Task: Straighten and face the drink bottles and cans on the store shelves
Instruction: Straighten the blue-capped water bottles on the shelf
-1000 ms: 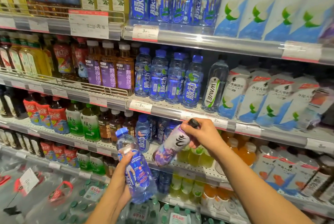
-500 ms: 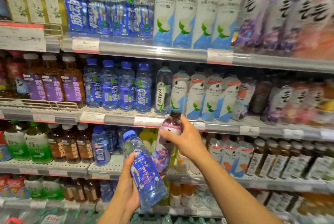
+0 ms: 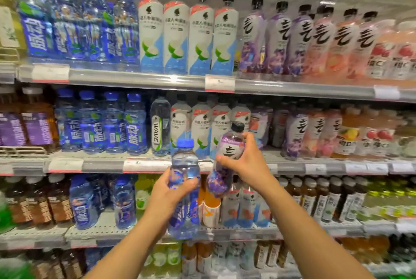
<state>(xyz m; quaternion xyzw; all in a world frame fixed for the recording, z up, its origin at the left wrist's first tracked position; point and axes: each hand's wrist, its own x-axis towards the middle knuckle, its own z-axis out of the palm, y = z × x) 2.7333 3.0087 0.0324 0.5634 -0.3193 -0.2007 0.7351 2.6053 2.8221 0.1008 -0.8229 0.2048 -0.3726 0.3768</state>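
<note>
My left hand [image 3: 171,193] grips a clear blue-capped bottle with a blue label [image 3: 185,164], held nearly upright in front of the shelves. My right hand [image 3: 243,164] holds a purple-labelled bottle with a black cap [image 3: 227,146], tilted a little with its cap up and to the right. Both bottles hang in the air at the height of the middle shelf edge [image 3: 103,165]. Matching purple bottles [image 3: 275,42] stand on the top shelf at the right. Matching blue bottles [image 3: 74,24] stand at the top left and on the middle shelf.
White-and-blue coconut-label bottles [image 3: 189,38] fill the top shelf's centre. A single WAVE bottle [image 3: 160,128] stands on the middle shelf. Pink bottles [image 3: 344,44] stand at the right. Brown tea bottles [image 3: 38,119] crowd the left. Lower shelves hold more drinks.
The view has swung up and to the right. Both hands have risen with their bottles, and the purple bottle now stands more upright.
</note>
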